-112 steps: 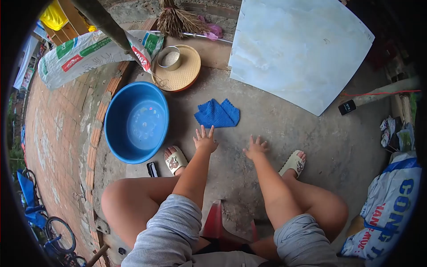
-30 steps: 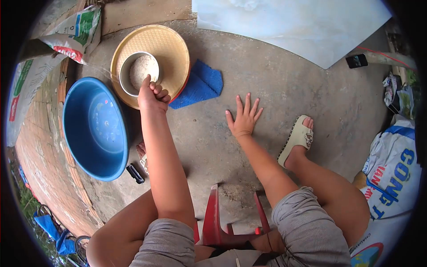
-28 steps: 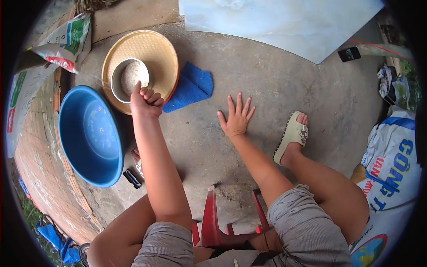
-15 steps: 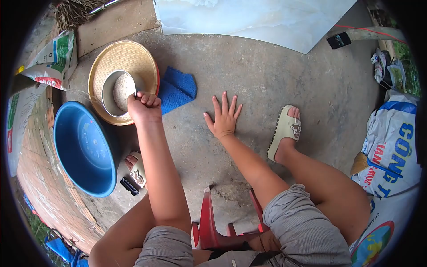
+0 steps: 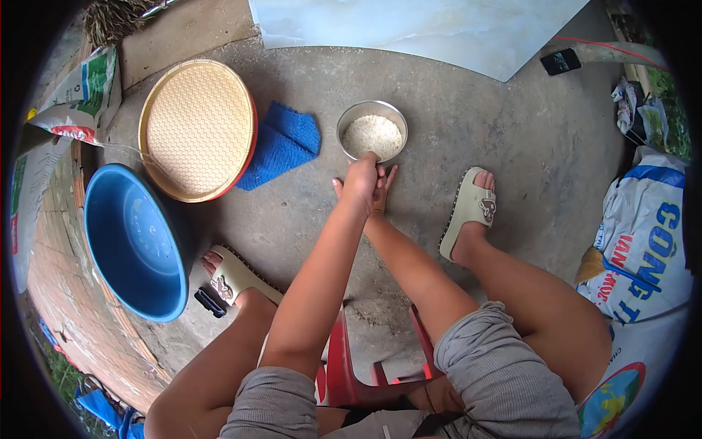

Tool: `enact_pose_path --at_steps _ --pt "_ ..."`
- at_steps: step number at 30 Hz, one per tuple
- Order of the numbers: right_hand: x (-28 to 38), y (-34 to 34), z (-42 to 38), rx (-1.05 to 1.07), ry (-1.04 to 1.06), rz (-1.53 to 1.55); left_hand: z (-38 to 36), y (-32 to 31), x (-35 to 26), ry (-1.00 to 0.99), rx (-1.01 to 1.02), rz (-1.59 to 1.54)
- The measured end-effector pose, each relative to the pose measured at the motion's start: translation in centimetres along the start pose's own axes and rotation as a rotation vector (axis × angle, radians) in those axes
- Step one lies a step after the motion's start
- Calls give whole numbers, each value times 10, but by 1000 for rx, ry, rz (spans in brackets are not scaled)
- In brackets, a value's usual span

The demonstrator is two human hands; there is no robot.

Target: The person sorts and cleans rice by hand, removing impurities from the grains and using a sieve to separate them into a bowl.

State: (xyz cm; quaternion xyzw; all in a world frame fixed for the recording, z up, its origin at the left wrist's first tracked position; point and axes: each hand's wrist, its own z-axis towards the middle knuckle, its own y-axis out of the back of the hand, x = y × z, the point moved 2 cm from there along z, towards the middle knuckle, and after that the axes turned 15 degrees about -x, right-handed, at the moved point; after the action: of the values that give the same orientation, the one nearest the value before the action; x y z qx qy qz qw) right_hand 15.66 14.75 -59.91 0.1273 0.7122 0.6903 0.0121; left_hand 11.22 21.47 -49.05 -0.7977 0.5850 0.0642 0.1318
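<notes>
My left hand (image 5: 362,181) is closed at the near side of a round metal pot (image 5: 372,107), gripping it there. Pale grains that look like rice (image 5: 373,136) fill part of the pot. Beneath and behind that hand, my right hand (image 5: 380,199) shows only in part, with thumb and outer finger spread on either side; its other fingers are hidden. The pot overlaps the concrete floor just beyond the right hand. To the left lie a blue cloth (image 5: 289,143) and a round woven-pattern tray (image 5: 194,132) with a red edge under it.
A blue basin (image 5: 146,234) stands at the left, with a small dark object (image 5: 210,302) near my sandal (image 5: 238,276). A pale marbled sheet (image 5: 417,33) lies at the top, a phone (image 5: 561,62) at upper right. Printed sacks (image 5: 640,234) line the right side.
The pot has moved right in my left hand, from over the tray to beyond my right hand. My left arm now crosses in front of my right hand, which stays low on the floor.
</notes>
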Motion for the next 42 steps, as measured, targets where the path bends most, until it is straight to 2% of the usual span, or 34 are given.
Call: enact_pose_path --at_steps 2,3,4,5,9,13,18,19,21,23,26,28,30,34,35,38,42 --pt "-5 -16 0 120 -50 18 3 3 12 29 -4 23" --pt "-4 -15 -4 -170 2 65 2 6 13 -55 -53 137" --pt "-6 -18 -7 -169 0 65 1 8 13 -140 -102 252" --pt "-3 -7 -6 -121 -6 62 3 9 14 -139 -102 254" --pt "14 47 10 71 -20 53 28 13 23 -168 -59 218" --pt "4 10 3 -31 21 -53 21 18 12 -149 -2 185" --pt "12 26 2 -167 64 -30 26 26 9 -175 21 187" --pt "13 30 3 -166 64 -29 30 28 7 -158 36 180" --pt "14 34 5 22 32 -65 31 29 2 -168 15 102" --pt "16 37 6 -47 47 -56 31 30 -4 -178 -3 25" --pt "16 44 4 -160 69 17 27 39 -18 -250 -107 3" --pt "16 45 4 -205 78 84 10 47 -40 -303 -354 -208" --pt "16 42 4 -242 77 82 4 61 -60 -390 -483 -389" --pt "16 41 4 -247 86 77 -3 100 -102 -573 -496 -556" --pt "15 40 4 -255 90 76 -7 107 -110 -570 -492 -564" --pt "15 40 3 -271 97 74 2 132 -120 -328 -448 -623" --pt "15 40 2 -293 109 67 15 147 -111 -250 -487 -772"
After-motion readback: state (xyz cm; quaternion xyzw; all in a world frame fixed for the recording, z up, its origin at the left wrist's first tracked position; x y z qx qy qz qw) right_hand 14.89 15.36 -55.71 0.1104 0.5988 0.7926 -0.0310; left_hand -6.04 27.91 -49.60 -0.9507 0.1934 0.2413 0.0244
